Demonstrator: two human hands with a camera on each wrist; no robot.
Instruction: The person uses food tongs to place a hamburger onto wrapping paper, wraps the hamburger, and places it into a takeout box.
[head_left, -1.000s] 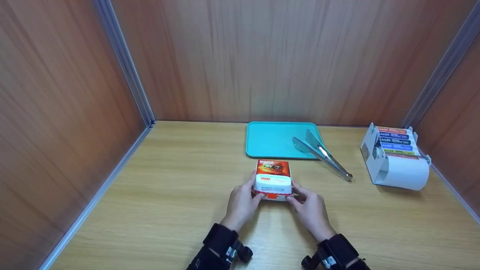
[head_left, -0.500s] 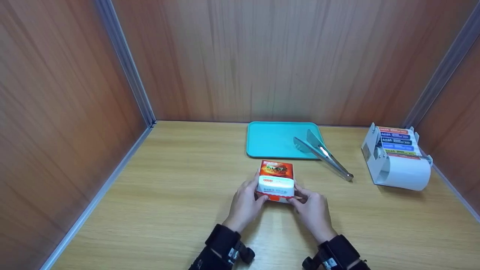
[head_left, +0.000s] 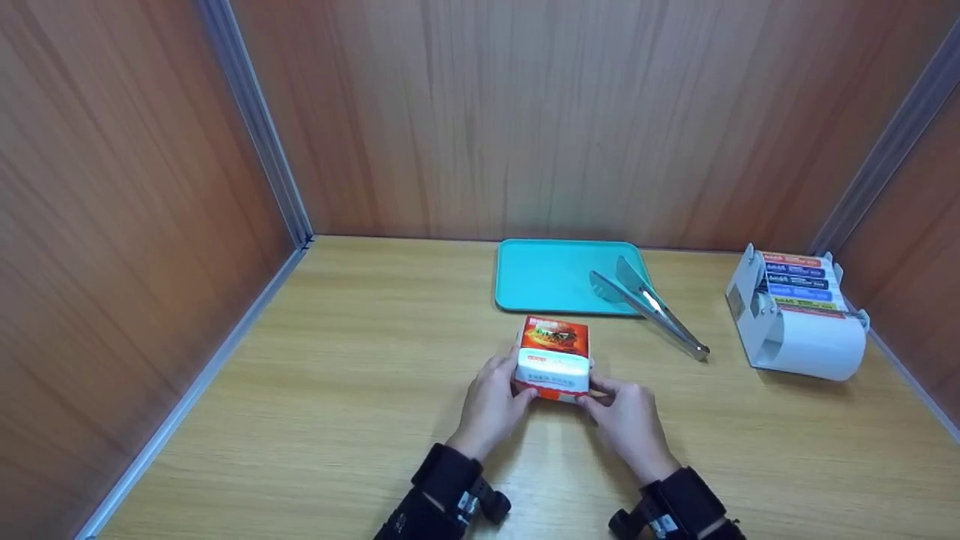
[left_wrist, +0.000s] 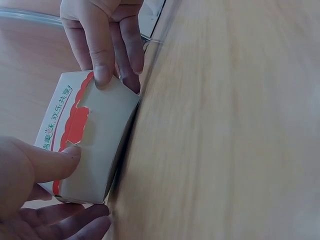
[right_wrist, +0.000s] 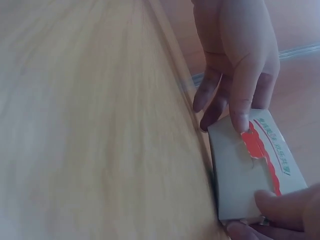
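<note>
Between the two hands is a small closed burger box (head_left: 553,356), white with a burger picture on its red-orange lid. My left hand (head_left: 489,405) grips its left side, thumb on the front face close to the red tab, fingers along the side. On the opposite side my right hand (head_left: 626,420) holds the box, its thumb pressing the front near the right corner. Both wrist views show the carton (left_wrist: 100,135) held from its two ends, low over the table; whether its base fully touches the wood I cannot tell. The fingers behind the box are partly hidden.
Behind the box lies a turquoise tray (head_left: 540,277). Metal tongs (head_left: 660,315) rest across its right edge, handle end on the table (head_left: 337,390). At the right stands a white dispenser (head_left: 814,337) with coloured labels. Wooden panels enclose the back and sides.
The box and both hands have shifted slightly to the right, and the box has turned a little. The hands keep their hold. The head view has tilted slightly.
</note>
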